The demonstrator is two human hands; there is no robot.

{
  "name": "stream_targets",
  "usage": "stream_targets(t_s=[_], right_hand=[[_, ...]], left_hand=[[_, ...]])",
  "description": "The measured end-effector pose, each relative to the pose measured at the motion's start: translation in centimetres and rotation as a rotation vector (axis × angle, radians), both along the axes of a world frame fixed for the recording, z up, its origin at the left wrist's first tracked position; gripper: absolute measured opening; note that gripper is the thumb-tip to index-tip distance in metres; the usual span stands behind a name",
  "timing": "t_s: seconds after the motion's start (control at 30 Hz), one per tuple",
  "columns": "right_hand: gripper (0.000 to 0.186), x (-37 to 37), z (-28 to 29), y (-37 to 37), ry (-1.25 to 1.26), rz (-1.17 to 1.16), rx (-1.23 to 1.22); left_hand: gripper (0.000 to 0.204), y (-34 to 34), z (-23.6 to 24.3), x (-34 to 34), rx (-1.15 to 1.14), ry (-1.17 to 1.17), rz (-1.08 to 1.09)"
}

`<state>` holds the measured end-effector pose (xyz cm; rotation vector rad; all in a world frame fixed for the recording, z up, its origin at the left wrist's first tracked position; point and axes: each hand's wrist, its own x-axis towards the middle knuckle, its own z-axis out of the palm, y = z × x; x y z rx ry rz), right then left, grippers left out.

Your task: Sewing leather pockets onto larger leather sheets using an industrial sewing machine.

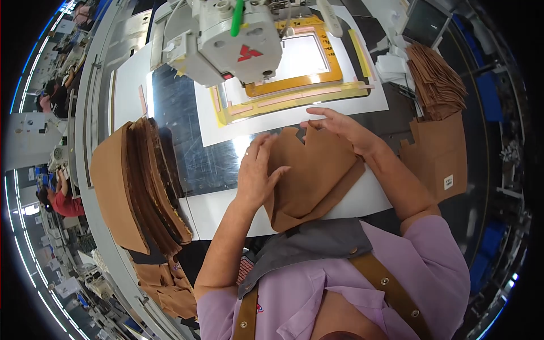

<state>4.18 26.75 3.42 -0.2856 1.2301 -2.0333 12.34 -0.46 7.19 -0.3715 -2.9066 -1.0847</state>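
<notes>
A brown leather-like panel (311, 173) with a notched far edge lies in front of me, its near part folded over another brown layer. Along its left edge rests my left hand (256, 170), fingers slightly bent and thumb spread apart over the panel. My right hand (343, 129) is at the far right corner by the notch, fingers stretched and spread. Neither hand visibly pinches the panel. Beyond them, a white sewing machine head (241, 51) hangs over an orange frame (294, 85) set on a yellow-edged clear template (300, 103).
A tall stack of brown panels (116, 184) stands at left, with more brown pieces (164, 286) below it. At right are a brown pile (436, 82) and a flat brown panel (439, 153) with a white label. White scraps (392, 67) lie beside the pile. People work far left.
</notes>
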Motion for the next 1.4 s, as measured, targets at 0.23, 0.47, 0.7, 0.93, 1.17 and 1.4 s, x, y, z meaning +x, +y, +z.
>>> stream_targets(t_s=[0.23, 0.47, 0.7, 0.93, 1.17, 1.4], right_hand=[[0.054, 1.4, 0.3, 1.8, 0.105, 0.005, 0.191], [0.038, 2.6, -1.1, 6.1, 0.013, -0.089, 0.209], [0.038, 2.8, 1.9, 4.9, 0.696, -0.029, 0.929], [0.022, 2.7, 0.2, 4.3, 0.958, -0.298, 0.969], [0.026, 1.0, 3.3, 5.1, 0.596, -0.481, 0.941], [0.033, -1.5, 1.5, 6.9, 0.641, -0.249, 1.207]], left_hand=[[0.028, 2.5, -3.4, -4.6, 0.080, -0.248, -0.219], [0.023, -1.4, -1.1, -4.3, 0.637, -0.436, 0.004], [0.027, -9.3, -2.7, -2.5, 0.870, -0.320, 0.366], [0.051, -9.2, -1.0, -5.2, 0.649, -0.741, 0.378], [0.024, -7.6, -1.8, -8.4, 0.443, -0.487, 0.327], [0.022, -7.5, -3.7, -9.1, 0.263, -0.415, 0.302]])
